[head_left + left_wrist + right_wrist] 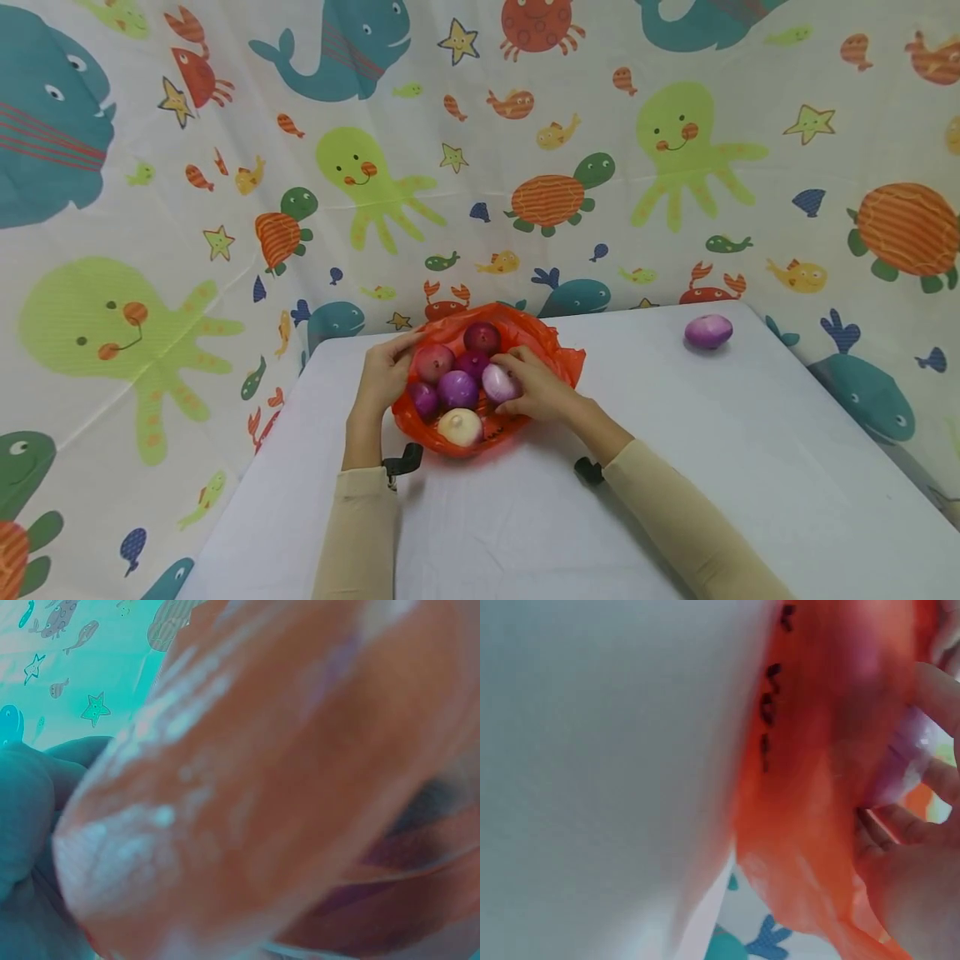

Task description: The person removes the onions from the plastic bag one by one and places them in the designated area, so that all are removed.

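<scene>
An orange-red plastic bag (566,363) lies open on the table with several purple onions (457,389) and one pale onion (461,427) inside. At its left rim my left hand (384,375) grips the plastic with curled fingers. In the left wrist view the shiny bag (225,802) covers most of the picture beside the hand (30,817). My right hand (542,386) holds a purple-white onion (499,384) at the bag's right side. The right wrist view shows that hand's fingers (937,780) around the onion (900,761), next to the bag wall with black lettering.
One purple onion (708,332) lies alone at the back right of the white table (675,433). Behind the table hangs a cloth (480,183) printed with sea animals. Dark wrist-camera mounts (403,460) stick out at both wrists.
</scene>
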A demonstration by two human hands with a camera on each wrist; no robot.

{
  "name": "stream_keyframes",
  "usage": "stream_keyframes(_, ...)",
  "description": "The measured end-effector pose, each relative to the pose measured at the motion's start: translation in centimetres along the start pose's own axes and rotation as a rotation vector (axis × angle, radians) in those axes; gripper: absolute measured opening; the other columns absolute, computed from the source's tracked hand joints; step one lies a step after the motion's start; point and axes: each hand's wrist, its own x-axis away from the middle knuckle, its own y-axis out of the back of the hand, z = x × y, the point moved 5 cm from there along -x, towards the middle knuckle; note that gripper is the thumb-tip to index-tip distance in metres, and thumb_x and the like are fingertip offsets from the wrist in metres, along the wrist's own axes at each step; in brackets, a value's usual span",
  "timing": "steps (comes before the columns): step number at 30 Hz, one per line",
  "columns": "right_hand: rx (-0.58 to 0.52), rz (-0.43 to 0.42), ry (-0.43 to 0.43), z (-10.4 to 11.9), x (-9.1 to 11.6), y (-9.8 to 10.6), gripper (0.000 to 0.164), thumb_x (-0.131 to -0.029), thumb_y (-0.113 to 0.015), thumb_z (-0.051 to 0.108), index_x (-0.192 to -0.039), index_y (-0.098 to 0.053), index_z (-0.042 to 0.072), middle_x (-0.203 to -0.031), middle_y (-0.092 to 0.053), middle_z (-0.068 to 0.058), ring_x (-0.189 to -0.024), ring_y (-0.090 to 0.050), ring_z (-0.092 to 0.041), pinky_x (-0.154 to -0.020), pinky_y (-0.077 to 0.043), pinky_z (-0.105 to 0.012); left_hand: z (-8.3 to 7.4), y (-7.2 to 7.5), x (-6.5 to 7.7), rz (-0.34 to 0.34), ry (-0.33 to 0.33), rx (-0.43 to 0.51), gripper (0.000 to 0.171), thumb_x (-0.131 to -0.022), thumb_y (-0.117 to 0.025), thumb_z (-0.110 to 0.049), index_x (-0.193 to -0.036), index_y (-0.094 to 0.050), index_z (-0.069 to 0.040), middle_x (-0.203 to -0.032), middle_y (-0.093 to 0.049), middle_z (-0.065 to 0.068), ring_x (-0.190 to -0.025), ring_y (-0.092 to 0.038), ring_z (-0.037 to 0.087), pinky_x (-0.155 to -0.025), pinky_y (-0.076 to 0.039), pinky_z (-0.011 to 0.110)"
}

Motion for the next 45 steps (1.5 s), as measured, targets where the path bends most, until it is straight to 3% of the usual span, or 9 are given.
stream_keyframes(6, 0.072, -0.123, 0.078, 2.3, 1.0, 2.1, 0.083, -0.082, -0.088, 0.036, -0.155, -0.049, 0.025, -0.146, -0.05, -0.002, -0.137, -0.048, -0.022, -0.105, -0.057, -0.046, 0.0, 0.3, 0.0, -0.007, -0.005, -0.018, 0.036, -0.105, -0.055, -0.008, -0.136, -0.07, -0.015, -0.146, -0.065, 0.006, -0.136, -0.06, 0.035, -0.11, -0.052, 0.051)
stream_keyframes(13, 0.07, -0.343, 0.172, 4.0, 2.3, 5.5, 0.082, -0.082, -0.09, 0.028, -0.153, -0.049, 0.021, -0.149, -0.051, -0.007, -0.137, -0.05, -0.027, -0.103, -0.058, -0.048, 0.6, 0.2, 0.3, -0.002, 0.012, 0.004, 0.036, -0.106, -0.055, -0.009, -0.137, -0.07, -0.018, -0.145, -0.065, 0.003, -0.135, -0.061, 0.034, -0.108, -0.053, 0.051)
stream_keyframes(17, 0.053, -0.491, 0.194, 3.4, 2.8, 7.4, 0.079, -0.08, -0.092, 0.025, -0.149, -0.053, 0.018, -0.145, -0.053, -0.011, -0.133, -0.052, -0.028, -0.1, -0.059, -0.049, 0.6, 0.1, 0.3, -0.007, 0.003, 0.006, 0.036, -0.106, -0.055, -0.008, -0.137, -0.07, -0.017, -0.145, -0.065, 0.004, -0.135, -0.061, 0.034, -0.108, -0.053, 0.051)
stream_keyframes(22, 0.002, -0.598, 0.144, 1.4, 3.3, 9.5, 0.08, -0.079, -0.092, 0.026, -0.149, -0.054, 0.019, -0.139, -0.053, -0.013, -0.125, -0.052, -0.028, -0.097, -0.06, -0.05, 0.7, 0.1, 0.3, -0.007, 0.011, 0.005, 0.036, -0.106, -0.055, -0.009, -0.137, -0.071, -0.018, -0.145, -0.065, 0.004, -0.134, -0.062, 0.034, -0.107, -0.053, 0.051)
stream_keyframes(35, 0.032, -0.695, 0.011, -3.4, 4.7, 12.8, 0.077, -0.082, -0.09, 0.023, -0.149, -0.053, 0.009, -0.135, -0.054, -0.021, -0.125, -0.05, -0.036, -0.102, -0.055, -0.06, 0.3, 0.1, 0.2, 0.001, 0.038, 0.01, 0.037, -0.105, -0.057, -0.01, -0.138, -0.07, -0.021, -0.144, -0.065, 0.009, -0.128, -0.065, 0.037, -0.101, -0.057, 0.052)
stream_keyframes(45, 0.031, -0.656, -0.145, -7.2, 5.7, 13.8, 0.079, -0.087, -0.085, 0.024, -0.155, -0.046, 0.013, -0.147, -0.049, -0.02, -0.133, -0.045, -0.038, -0.109, -0.049, -0.062, 0.3, -0.1, 0.2, 0.013, 0.067, 0.015, 0.038, -0.105, -0.057, -0.009, -0.139, -0.069, -0.022, -0.147, -0.063, 0.009, -0.131, -0.063, 0.036, -0.102, -0.057, 0.052)
